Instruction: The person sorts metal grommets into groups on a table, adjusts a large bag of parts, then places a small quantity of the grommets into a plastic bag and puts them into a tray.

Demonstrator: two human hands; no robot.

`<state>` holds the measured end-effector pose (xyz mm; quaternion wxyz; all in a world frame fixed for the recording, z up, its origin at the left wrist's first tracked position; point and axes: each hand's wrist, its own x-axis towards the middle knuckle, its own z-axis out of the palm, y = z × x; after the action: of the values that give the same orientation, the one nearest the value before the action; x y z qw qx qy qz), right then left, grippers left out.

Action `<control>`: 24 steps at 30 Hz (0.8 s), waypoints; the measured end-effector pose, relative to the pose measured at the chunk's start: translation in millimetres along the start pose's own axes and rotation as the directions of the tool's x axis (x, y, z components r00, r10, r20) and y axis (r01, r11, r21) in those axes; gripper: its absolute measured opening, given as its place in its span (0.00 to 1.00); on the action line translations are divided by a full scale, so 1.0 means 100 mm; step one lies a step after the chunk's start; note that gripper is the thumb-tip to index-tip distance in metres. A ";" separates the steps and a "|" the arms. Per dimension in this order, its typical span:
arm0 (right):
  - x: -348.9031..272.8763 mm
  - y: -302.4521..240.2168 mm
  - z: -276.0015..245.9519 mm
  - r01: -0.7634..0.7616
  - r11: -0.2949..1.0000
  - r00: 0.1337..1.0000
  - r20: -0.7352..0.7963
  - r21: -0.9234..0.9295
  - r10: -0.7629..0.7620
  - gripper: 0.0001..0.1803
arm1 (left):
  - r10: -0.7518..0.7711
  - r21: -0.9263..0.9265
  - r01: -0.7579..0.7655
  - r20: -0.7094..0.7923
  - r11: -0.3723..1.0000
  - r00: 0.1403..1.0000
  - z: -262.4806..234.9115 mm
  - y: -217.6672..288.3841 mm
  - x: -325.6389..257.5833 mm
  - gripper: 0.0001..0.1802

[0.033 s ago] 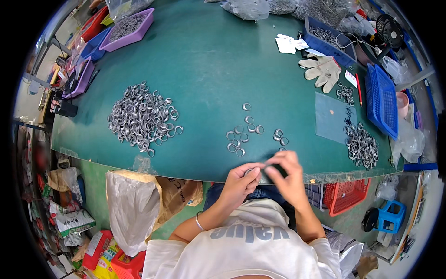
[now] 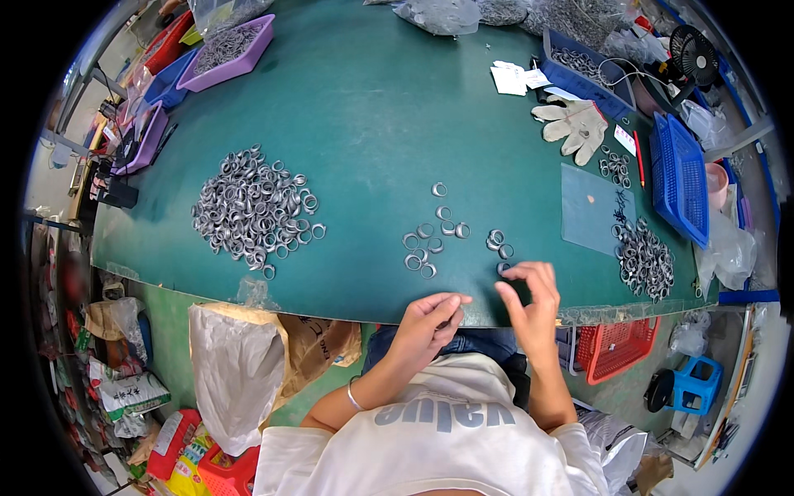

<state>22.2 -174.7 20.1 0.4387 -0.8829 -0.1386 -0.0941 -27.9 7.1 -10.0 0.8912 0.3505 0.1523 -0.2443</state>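
Observation:
My left hand [image 2: 428, 329] is at the table's near edge with its fingers curled and thumb pressed in. Whatever those fingers hold is hidden. To its right, my right hand [image 2: 533, 303] has thumb and forefinger apart, the forefinger's tip at a grey metal ring [image 2: 503, 268] on the green table. Just beyond that ring lies a small cluster of rings [image 2: 496, 240]. Several loose rings [image 2: 426, 248] are spread farther left, ahead of my left hand. A large heap of rings [image 2: 252, 207] covers the table's left part, and a smaller pile [image 2: 645, 260] sits at the right.
Beyond the right pile are a clear sheet [image 2: 591, 207], a work glove [image 2: 575, 128], a red pencil [image 2: 638, 159] and blue baskets [image 2: 680, 182]. A blue bin [image 2: 585, 81] and a purple tray [image 2: 231, 59] hold metal parts. A lined paper sack [image 2: 236, 372] stands below the table's front edge.
My right hand has moved right, away from my left hand, to the ring on the table, and its fingers have parted. The ring seen at my left fingertips no longer shows.

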 end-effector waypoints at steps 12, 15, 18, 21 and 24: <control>-0.15 0.02 0.18 -0.475 0.701 0.874 0.374 0.532 0.309 0.04 | 0.067 0.036 -0.065 -0.071 0.997 0.995 0.18 -0.02 0.02 0.17; -0.07 -0.01 0.23 -0.003 0.985 0.995 0.103 0.173 -0.015 0.04 | 0.031 -0.004 -0.031 -0.042 1.000 0.999 0.15 -0.02 0.04 0.17; 0.10 0.10 0.18 -0.054 0.998 0.989 -0.142 -0.030 0.049 0.08 | -0.028 -0.079 0.028 -0.007 0.997 1.000 0.12 0.05 0.02 0.15; 0.15 0.29 0.20 0.029 0.945 0.990 -0.121 -0.327 -0.072 0.11 | -0.060 -0.123 0.058 -0.018 0.991 0.998 0.19 0.06 0.02 0.15; 0.12 0.21 0.19 0.044 0.924 0.994 -0.079 -0.380 -0.080 0.10 | -0.016 -0.121 0.010 -0.052 0.993 0.999 0.14 0.00 0.04 0.15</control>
<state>41.8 -169.8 -3.5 0.2634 -0.9406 -0.1253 -0.1738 -23.5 -3.7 -1.6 0.9048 0.3014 0.1924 -0.2313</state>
